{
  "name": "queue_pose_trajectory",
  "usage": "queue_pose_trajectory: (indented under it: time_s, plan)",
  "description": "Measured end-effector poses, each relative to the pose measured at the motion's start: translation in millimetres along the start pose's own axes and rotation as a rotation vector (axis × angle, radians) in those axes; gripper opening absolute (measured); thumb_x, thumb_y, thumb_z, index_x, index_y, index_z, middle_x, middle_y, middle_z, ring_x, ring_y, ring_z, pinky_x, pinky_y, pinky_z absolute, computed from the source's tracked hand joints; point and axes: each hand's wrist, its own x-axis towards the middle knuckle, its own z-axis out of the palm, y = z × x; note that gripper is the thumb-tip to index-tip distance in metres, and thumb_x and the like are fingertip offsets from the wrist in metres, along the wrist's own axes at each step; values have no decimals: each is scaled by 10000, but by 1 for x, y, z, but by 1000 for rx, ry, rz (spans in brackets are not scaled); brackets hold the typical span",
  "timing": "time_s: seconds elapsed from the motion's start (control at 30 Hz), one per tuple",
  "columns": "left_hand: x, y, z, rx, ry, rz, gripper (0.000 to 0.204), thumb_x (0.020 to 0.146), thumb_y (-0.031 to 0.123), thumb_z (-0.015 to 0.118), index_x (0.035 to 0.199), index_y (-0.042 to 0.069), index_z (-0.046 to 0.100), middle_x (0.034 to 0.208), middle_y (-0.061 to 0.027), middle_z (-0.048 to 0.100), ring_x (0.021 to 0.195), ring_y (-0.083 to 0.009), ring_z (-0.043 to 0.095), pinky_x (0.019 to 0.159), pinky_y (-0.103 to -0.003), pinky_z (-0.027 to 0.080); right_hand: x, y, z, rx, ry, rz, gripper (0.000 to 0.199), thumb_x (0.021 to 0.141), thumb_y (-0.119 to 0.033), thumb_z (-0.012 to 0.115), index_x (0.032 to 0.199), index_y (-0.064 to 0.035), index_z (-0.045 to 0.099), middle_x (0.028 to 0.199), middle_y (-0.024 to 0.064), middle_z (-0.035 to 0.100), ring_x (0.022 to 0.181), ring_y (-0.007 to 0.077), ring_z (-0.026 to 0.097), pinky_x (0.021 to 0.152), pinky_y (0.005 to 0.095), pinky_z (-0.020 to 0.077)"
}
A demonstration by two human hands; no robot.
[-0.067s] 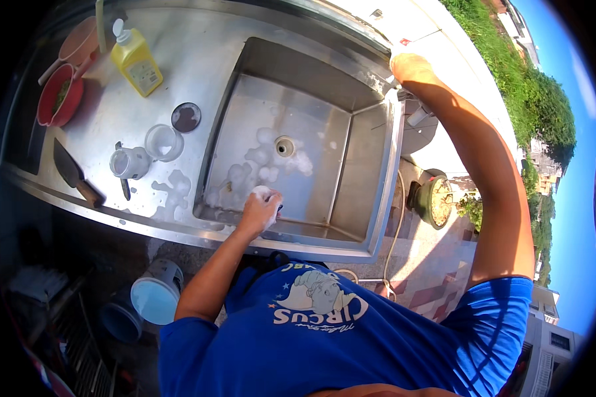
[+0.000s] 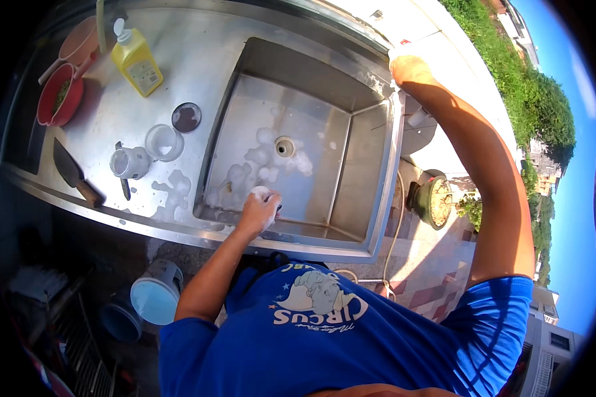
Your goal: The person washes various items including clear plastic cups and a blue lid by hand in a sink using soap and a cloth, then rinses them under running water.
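Sm. item (image 2: 261,191), foamy wht w/ dk bit, in L hand (image 2: 262,210).

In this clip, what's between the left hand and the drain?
Patches of white foam lie between the left hand and the drain, as the head view shows.

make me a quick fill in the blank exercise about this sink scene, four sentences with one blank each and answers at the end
1. The bottle on the counter is coloured ____.
2. The two jars stand to the ____ of the knife in the picture.
3. The foamy hand over the sink is the person's ____ one.
4. The person's shirt is mainly coloured ____.

Missing words: yellow; right; left; blue.
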Motion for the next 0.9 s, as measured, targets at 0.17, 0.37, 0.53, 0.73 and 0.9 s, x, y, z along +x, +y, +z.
queue_pose_trajectory:
  time_s: [0.17,0.37,0.53,0.73,0.9]
  plan:
    - [-6,7,-8,-49,65,-54,224,919,175,624,927,-41,681,686,-103,660,558,-163,634,467,-300,473,-4,14,-10,-108,90,-254,219,900,-138,583,988,-4,731,917,212,728,862,379,712,768,444,569]
    - [-4,3,-21,-174,63,-52,200,914,167,617,869,-20,668,719,-109,659,544,-167,629,421,-282,458,5,47,2,328,76,-374,211,866,-148,631,975,21,696,869,176,711,828,358,685,742,426,549]
    - [-4,-2,-28,-256,35,-82,225,924,194,617,858,-15,667,728,-104,653,562,-181,638,422,-286,462,-20,36,49,1553,289,-393,211,866,-138,623,983,26,688,877,155,701,840,337,680,753,421,548]
    - [-7,-1,-27,-336,40,-189,247,929,219,613,842,-6,669,712,-92,636,565,-186,629,415,-293,446,-41,21,79,2297,298,-964,173,889,-93,605,977,36,678,896,129,687,857,287,668,762,395,551]
    - [0,5,-18,-324,30,-176,232,928,196,588,845,-7,663,740,-103,643,552,-182,615,406,-293,421,-41,50,56,1252,-203,22,149,881,-113,610,911,8,692,880,143,700,796,269,684,712,390,553]
